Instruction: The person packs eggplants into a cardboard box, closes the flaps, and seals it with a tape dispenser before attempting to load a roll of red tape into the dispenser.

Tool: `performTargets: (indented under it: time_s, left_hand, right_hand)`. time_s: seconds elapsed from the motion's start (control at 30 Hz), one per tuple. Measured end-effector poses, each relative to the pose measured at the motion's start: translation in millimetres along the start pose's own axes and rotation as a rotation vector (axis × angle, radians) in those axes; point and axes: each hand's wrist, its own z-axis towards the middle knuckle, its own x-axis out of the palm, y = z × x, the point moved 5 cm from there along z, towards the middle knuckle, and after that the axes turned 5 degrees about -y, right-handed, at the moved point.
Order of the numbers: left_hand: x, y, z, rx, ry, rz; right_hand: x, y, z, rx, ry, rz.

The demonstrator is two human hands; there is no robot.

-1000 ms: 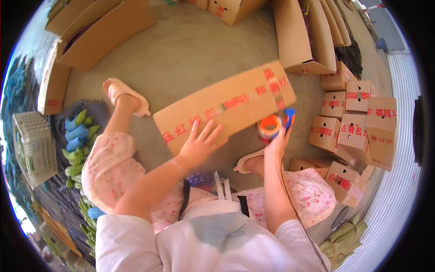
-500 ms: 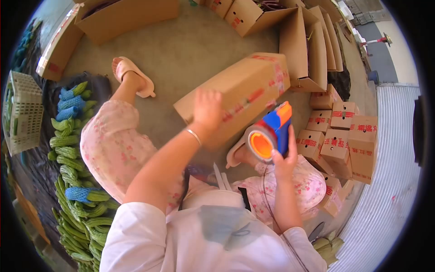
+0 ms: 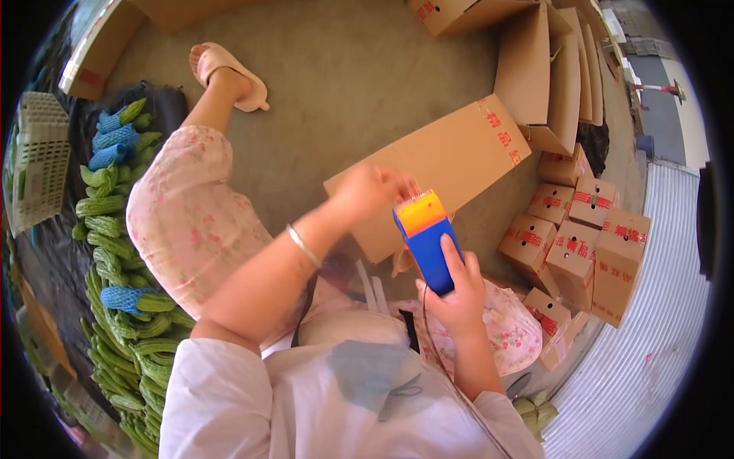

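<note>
— What has the right hand got?

— I see the right hand point(image 3: 456, 294) wrapped tight round a blue tape dispenser point(image 3: 430, 243), orange end up, held over the lap.

— And the left?

— The left hand point(image 3: 365, 191) is at the near edge of the long cardboard box point(image 3: 451, 157), just beside the dispenser's orange tip. It's blurred, so I can't tell if the fingers pinch anything.

— Where's the box?

— In front of the knees, slanted across the concrete floor point(image 3: 344, 76), near the stacked small boxes point(image 3: 581, 229). Green gourds point(image 3: 115, 237) lie on the left.
</note>
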Motion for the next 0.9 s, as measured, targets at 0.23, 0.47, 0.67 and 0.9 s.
performTargets:
  time_s: [0.23, 0.47, 0.67, 0.9]
  left_hand:
    - [-142, 84, 116, 0.009, -0.368, 0.829]
    - [-89, 213, 116, -0.333, 0.561, 1.165]
    - [-208, 36, 92, -0.168, -0.556, 1.114]
    - [-42, 23, -32, -0.113, -0.309, 1.544]
  right_hand:
    - [23, -64, -84, 0.262, 0.256, -0.218]
    - [45, -86, -79, 0.206, 0.260, -0.124]
    - [76, -12, 69, -0.008, 0.086, -0.075]
    - [140, 38, 202, 0.070, 0.299, -0.146]
